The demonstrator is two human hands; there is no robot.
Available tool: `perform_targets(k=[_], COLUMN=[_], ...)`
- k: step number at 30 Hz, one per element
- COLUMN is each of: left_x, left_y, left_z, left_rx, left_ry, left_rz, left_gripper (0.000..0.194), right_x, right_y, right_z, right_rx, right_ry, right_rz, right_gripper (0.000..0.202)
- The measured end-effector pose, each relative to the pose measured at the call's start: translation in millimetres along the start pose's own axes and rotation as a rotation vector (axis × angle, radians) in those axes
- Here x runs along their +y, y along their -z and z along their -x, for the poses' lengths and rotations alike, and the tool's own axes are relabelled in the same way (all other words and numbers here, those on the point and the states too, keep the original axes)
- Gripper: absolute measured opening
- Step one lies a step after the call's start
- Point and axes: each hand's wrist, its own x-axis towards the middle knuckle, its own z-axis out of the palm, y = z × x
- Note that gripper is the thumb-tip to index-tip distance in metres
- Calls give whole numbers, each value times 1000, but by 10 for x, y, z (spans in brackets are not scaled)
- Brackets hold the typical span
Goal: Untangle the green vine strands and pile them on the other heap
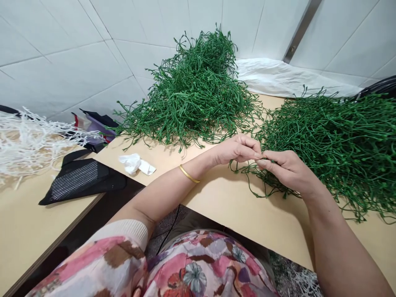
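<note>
Fingers, two sets: thumb and forefinger of the left hand and of the right hand pinched, tips meeting, on a thin green strand, mostly hidden by them. Strand's place: above the table, at the near-left edge of the right green pile. Risk, as judged: loose stems beside the right hand could snag and drag neighbours along; a slack pinch could lose the strand. Surface: pale tan; far green pile; crumpled tissue, left. Room: white tiled wall, far; white strands and black mesh pouch, left.
</note>
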Motion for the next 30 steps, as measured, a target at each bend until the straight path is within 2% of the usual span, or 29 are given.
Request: perform_targets(k=[3,8,11,13,14,16,18,21,25,30], left_x=[-38,-80,-44,-9,7,34,63,129,258,464], left_y=[-43,-117,-99,-51,-20,52,123,190,172,124], left_z=[7,26,55,64,62,49,36,51,115,153], left_rx=[-60,-112,-71,3,45,123,168,236,313,365], left_ry=[26,13,-34,-63,-68,-85,-112,-153,-176,-173], left_rz=[182,361,446,524,566,646,696,735,714,592], left_gripper=[20,19,13,12,13,17,21,26,30,28], right_x=[-27,-43,-26,9,34,93,153,219,259,334], right_y=[26,1,23,47,52,35,-19,-125,-213,-229], right_z=[9,39,71,77,70,37,-11,-69,-84,-69], right_rx=[-35,5,181,352,422,520,537,496,540,661], right_ry=[-12,-38,50,70,42,-40,-52,14,15,-13], right_rz=[-237,-554,-839,-876,-777,-380,70,524,789,855], right_gripper=[29,32,32,32,30,22,17,32,34,25])
